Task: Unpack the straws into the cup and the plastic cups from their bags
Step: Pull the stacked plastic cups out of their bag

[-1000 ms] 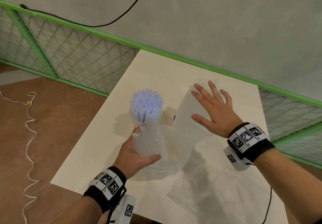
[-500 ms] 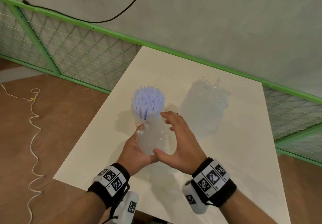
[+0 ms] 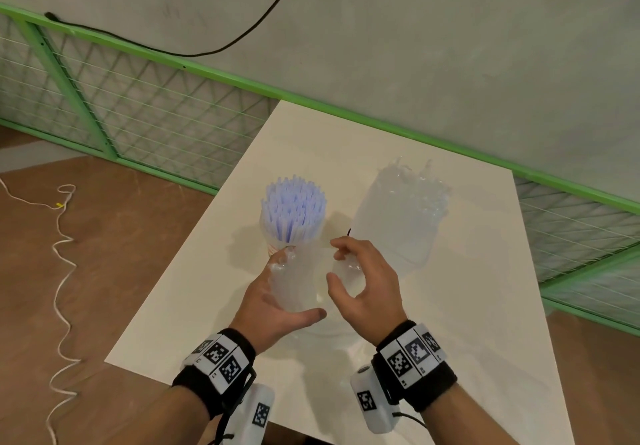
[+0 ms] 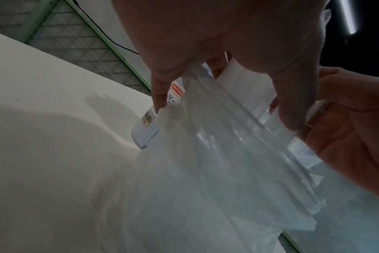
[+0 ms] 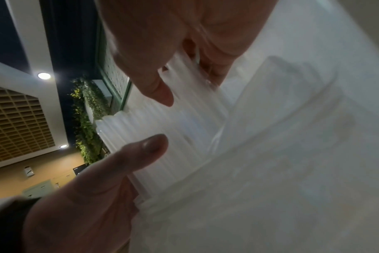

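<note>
The worktop (image 3: 381,153) looks smooth and matt, off-white. Beside the straws (image 3: 294,207), which look like pale, ribbed plastic, lies a crinkled bag (image 3: 401,216) of clear glossy film. The sleeve of cups (image 3: 298,281) is translucent, shiny plastic. Beyond the worktop, the floor (image 3: 104,254) looks like brown wood.

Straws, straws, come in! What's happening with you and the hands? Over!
Both hands gripping clear plastic bag. Pale purple straws upright in cup. Nothing blocking.
</note>
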A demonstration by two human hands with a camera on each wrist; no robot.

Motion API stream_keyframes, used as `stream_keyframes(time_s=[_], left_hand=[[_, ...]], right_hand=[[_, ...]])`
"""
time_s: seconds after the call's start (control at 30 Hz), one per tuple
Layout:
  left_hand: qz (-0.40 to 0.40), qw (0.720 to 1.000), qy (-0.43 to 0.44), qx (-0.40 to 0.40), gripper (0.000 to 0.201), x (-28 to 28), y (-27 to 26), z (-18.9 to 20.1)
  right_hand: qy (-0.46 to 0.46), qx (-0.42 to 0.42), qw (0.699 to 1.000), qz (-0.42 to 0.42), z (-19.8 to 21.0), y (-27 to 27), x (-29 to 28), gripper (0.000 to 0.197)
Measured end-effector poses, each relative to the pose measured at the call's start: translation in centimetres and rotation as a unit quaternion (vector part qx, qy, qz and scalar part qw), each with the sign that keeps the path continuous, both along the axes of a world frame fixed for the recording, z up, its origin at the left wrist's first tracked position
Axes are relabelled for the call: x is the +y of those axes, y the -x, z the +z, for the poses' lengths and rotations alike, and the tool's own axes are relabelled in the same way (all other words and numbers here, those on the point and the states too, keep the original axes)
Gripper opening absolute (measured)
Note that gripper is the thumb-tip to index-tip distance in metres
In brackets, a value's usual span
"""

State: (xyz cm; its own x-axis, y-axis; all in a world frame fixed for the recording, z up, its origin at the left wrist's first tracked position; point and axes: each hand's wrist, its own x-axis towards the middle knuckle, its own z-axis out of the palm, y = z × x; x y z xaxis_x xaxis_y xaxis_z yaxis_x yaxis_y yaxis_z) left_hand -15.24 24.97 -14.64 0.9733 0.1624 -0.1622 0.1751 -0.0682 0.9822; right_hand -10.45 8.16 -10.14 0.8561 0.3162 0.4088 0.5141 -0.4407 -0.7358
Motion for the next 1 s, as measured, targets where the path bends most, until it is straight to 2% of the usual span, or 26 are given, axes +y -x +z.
stream_keyframes(time_s=[0.13,0.23,0.63,0.77,1.0], left_hand=[[0.002,1.000,0.002,-0.004,0.090,0.0,0.0,0.1],[0.001,1.000,0.001,-0.005,0.089,0.0,0.0,0.0],[-0.003,1.000,0.009,-0.001,0.077,-0.1,0.6,0.6],[-0.008,1.000,0.012,-0.010,0.070,-0.1,0.8,1.2],[-0.004,1.000,0.015,-0.013,0.068,-0.2,0.8,1.5]], right_hand=[[-0.003,-0.029,1.000,-0.011,-0.3,-0.2,-0.2,0.028],[0.003,-0.039,0.999,-0.028,-0.4,-0.4,-0.3,0.021],[-0.002,0.003,0.999,-0.036,0.2,0.3,-0.8,0.022],[0.039,-0.002,0.999,-0.037,-0.1,0.5,-1.1,0.013],[0.072,0.034,0.996,-0.027,0.2,0.4,-1.8,0.011]])
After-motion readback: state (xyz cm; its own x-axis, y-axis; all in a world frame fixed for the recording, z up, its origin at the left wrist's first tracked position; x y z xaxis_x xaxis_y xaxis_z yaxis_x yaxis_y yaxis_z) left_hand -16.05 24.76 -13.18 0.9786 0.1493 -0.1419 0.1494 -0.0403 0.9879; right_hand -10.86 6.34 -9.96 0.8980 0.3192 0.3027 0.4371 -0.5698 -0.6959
